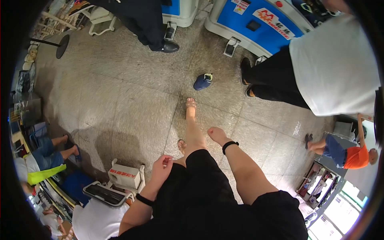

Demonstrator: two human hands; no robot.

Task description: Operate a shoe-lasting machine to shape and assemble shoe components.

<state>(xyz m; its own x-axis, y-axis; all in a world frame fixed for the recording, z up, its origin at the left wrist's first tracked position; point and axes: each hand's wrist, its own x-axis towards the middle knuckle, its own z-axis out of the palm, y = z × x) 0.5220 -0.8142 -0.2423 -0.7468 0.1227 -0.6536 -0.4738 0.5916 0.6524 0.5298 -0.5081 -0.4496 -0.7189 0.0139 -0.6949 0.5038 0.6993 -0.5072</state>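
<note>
My left hand hangs by my left thigh with its fingers curled in. What it holds, if anything, is too small to make out. My right hand is out in front of my right leg, closed with its back towards me, so the palm is hidden. A dark band circles each of my wrists. On the floor ahead of my front foot lies a navy blue shoe with a pale yellow-green lining, apart from both hands.
Blue and white machines with foot pedals stand ahead. One person in dark trousers and another in a white top stand by them. A white box-like seat is near my left arm. Other people are at both sides.
</note>
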